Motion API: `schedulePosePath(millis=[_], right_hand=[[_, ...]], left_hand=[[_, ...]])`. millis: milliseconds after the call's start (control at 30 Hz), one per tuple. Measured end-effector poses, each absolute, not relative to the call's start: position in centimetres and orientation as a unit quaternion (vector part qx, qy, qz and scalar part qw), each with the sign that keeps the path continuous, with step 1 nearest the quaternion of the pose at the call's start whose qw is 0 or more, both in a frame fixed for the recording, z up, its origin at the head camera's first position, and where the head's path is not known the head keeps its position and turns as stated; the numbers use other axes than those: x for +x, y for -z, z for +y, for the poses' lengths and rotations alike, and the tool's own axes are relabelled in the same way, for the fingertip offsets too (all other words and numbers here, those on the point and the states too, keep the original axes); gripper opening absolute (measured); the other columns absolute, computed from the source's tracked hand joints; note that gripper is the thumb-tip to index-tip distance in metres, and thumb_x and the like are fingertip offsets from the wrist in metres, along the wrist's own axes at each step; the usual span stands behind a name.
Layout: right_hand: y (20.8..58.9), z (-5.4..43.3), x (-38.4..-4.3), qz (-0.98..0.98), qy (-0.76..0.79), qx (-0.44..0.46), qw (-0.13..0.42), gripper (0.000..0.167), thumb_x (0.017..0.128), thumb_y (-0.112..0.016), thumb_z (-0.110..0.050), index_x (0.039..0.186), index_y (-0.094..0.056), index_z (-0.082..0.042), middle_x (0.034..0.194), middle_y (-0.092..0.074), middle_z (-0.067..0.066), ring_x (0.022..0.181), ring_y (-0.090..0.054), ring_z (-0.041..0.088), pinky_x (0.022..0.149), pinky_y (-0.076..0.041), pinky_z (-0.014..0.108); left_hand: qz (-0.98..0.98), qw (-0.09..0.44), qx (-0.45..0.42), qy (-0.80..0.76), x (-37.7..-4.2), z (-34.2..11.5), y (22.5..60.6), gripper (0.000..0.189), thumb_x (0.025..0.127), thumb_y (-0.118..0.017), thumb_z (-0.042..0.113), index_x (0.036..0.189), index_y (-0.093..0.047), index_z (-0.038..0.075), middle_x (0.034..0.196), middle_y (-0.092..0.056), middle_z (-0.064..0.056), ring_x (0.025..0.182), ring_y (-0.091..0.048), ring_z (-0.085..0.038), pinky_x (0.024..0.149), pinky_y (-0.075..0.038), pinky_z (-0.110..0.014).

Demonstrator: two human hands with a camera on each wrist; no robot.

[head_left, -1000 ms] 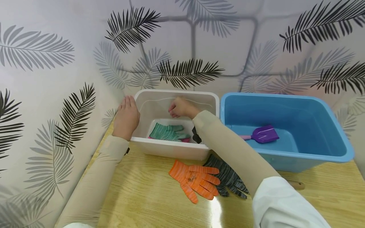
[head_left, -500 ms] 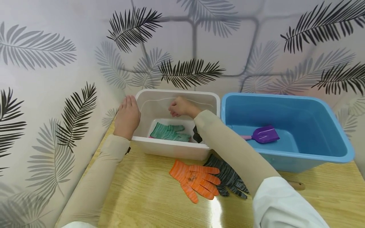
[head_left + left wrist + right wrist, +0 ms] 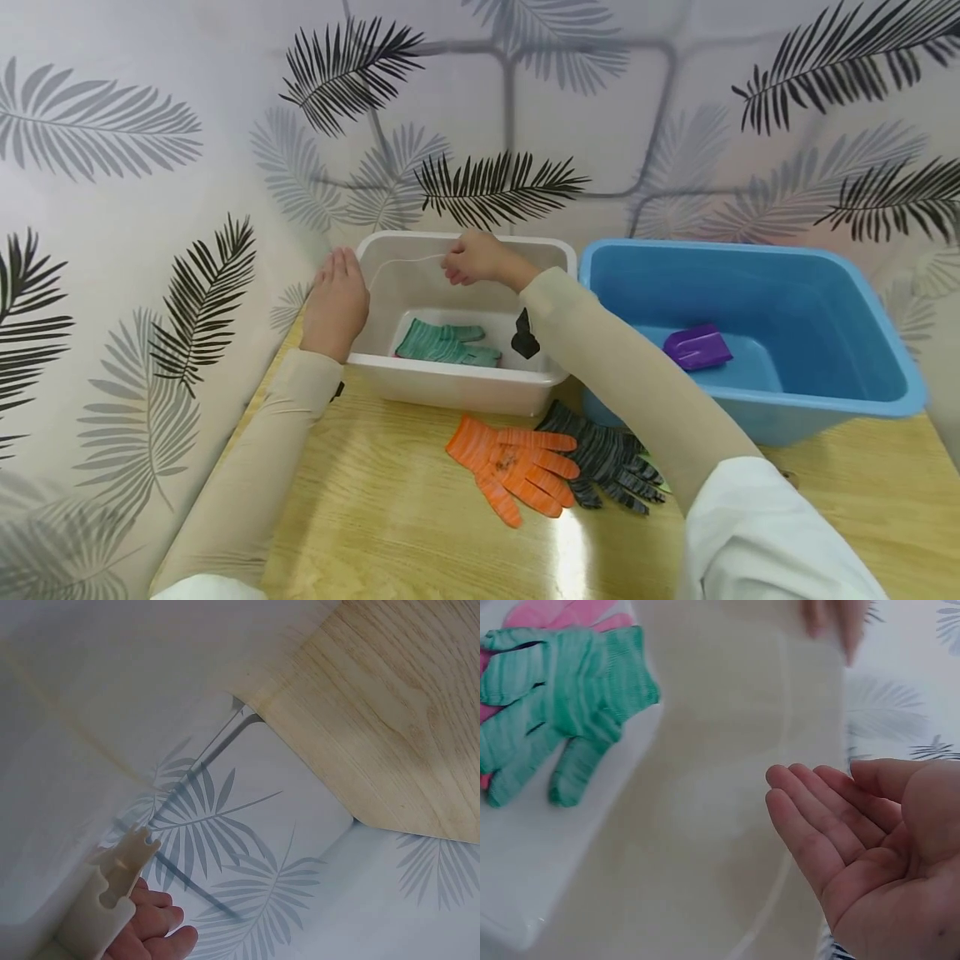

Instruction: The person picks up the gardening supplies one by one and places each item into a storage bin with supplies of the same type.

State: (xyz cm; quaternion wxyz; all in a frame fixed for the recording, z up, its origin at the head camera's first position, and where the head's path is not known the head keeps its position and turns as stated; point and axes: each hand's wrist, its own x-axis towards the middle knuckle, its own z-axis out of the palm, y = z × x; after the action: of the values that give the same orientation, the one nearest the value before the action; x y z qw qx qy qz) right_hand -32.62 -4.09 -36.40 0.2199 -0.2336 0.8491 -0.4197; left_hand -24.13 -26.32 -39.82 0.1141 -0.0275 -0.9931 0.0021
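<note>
My left hand (image 3: 336, 304) rests against the left rim of a white bin (image 3: 450, 377), fingers straight; in the left wrist view its fingertips (image 3: 169, 934) hold nothing. Over the bin's far side hovers my right hand (image 3: 476, 257). The right wrist view shows this hand (image 3: 877, 840) with fingers loosely bent and nothing between them. On the bin's floor lies a green knit glove (image 3: 446, 343), over a pink glove (image 3: 562, 611). A black piece (image 3: 525, 336) appears beside my right sleeve.
An orange glove (image 3: 513, 467) overlaps a dark grey glove (image 3: 600, 458) on the wooden table (image 3: 375, 500). Right of the white bin stands a blue bin (image 3: 825, 404) holding a purple toy shovel (image 3: 697, 347). A leaf-patterned curtain (image 3: 525, 100) hangs close behind.
My right hand has risen toward the white bin's far rim, and its forearm has shifted right, covering the shovel's handle and revealing more of the dark grey glove. My left hand stays put.
</note>
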Motion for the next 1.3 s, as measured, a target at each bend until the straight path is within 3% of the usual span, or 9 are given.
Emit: schedulePosePath(millis=[200,367,467,700,800,867,1033,1200,1300], right_hand=[[33.1,-2.6,-31.2,0.847,0.411,-0.265,0.210,0.026,0.096,-0.051,-0.017,0.097,-0.068,0.003,0.095,-0.068,0.017,0.088,-0.067,0.024,0.071,-0.054,0.026],[30.2,-1.3,-28.6,0.861,0.360,-0.323,0.155,0.025,0.096,-0.051,-0.021,0.090,-0.070,-0.004,0.086,-0.069,0.007,0.082,-0.065,0.017,0.070,-0.052,0.022],[28.5,-0.3,-26.4,0.866,0.331,-0.354,0.122,0.025,0.096,-0.051,-0.023,0.093,-0.071,-0.008,0.087,-0.069,0.003,0.080,-0.063,0.011,0.072,-0.049,0.022],[26.7,2.9,-21.9,0.842,0.343,-0.403,0.102,0.026,0.096,-0.050,-0.025,0.102,-0.071,-0.011,0.091,-0.070,0.001,0.073,-0.060,0.011,0.066,-0.046,0.028],[27.2,4.3,-20.0,0.824,0.374,-0.414,0.096,0.024,0.096,-0.051,-0.022,0.104,-0.071,-0.010,0.090,-0.070,-0.002,0.081,-0.062,0.006,0.070,-0.049,0.027],[27.8,5.0,-18.8,0.813,0.389,-0.423,0.092,0.024,0.096,-0.052,-0.020,0.105,-0.071,-0.009,0.089,-0.070,-0.004,0.068,-0.059,0.006,0.065,-0.049,0.027],[30.1,6.3,-15.5,0.812,0.371,-0.441,0.093,0.025,0.096,-0.052,-0.022,0.110,-0.070,-0.011,0.075,-0.063,-0.008,0.046,-0.034,0.006,0.048,-0.037,0.024],[33.5,7.3,-13.4,0.821,0.332,-0.447,0.129,0.027,0.096,-0.052,-0.026,0.111,-0.069,-0.012,0.065,-0.055,-0.009,0.041,-0.036,0.001,0.042,-0.035,0.020],[35.9,8.1,-13.2,0.819,0.334,-0.445,0.137,0.025,0.095,-0.054,-0.024,0.110,-0.069,-0.011,0.075,-0.064,-0.008,0.047,-0.043,0.000,0.047,-0.040,0.019]], left_hand=[[-0.994,0.102,-0.029,-0.005,-24.3,-26.3,39.9,0.054,0.095,-0.039,0.009,0.136,-0.020,-0.021,0.139,-0.028,-0.037,0.130,-0.028,-0.045,0.106,-0.026,-0.052],[-0.995,0.096,-0.028,-0.002,-24.2,-26.2,39.7,0.053,0.095,-0.036,0.009,0.136,-0.020,-0.021,0.140,-0.027,-0.037,0.131,-0.027,-0.045,0.106,-0.025,-0.053],[-0.994,0.101,-0.031,0.002,-24.1,-26.2,39.6,0.053,0.095,-0.037,0.008,0.136,-0.021,-0.021,0.139,-0.028,-0.037,0.130,-0.028,-0.046,0.105,-0.026,-0.054],[-0.990,0.134,-0.042,-0.012,-24.0,-26.2,39.7,0.051,0.092,-0.040,0.006,0.132,-0.026,-0.023,0.134,-0.035,-0.039,0.126,-0.035,-0.047,0.101,-0.032,-0.054],[-0.991,0.130,-0.042,-0.009,-24.0,-26.1,39.8,0.052,0.093,-0.040,0.007,0.133,-0.026,-0.023,0.134,-0.034,-0.039,0.126,-0.034,-0.047,0.102,-0.032,-0.054],[-0.991,0.125,-0.042,-0.008,-24.1,-26.1,39.8,0.052,0.093,-0.040,0.007,0.133,-0.025,-0.022,0.135,-0.033,-0.038,0.127,-0.033,-0.046,0.102,-0.031,-0.054],[-0.993,0.110,-0.040,-0.004,-24.2,-26.2,39.8,0.053,0.094,-0.038,0.008,0.135,-0.022,-0.022,0.137,-0.030,-0.038,0.129,-0.030,-0.046,0.104,-0.028,-0.054],[-0.993,0.108,-0.039,0.002,-24.3,-26.3,39.9,0.053,0.093,-0.039,0.008,0.134,-0.022,-0.022,0.138,-0.029,-0.039,0.129,-0.030,-0.047,0.104,-0.028,-0.054],[-0.993,0.112,-0.040,0.003,-24.3,-26.2,39.9,0.053,0.093,-0.039,0.007,0.134,-0.023,-0.022,0.137,-0.029,-0.039,0.128,-0.030,-0.047,0.104,-0.028,-0.054]])
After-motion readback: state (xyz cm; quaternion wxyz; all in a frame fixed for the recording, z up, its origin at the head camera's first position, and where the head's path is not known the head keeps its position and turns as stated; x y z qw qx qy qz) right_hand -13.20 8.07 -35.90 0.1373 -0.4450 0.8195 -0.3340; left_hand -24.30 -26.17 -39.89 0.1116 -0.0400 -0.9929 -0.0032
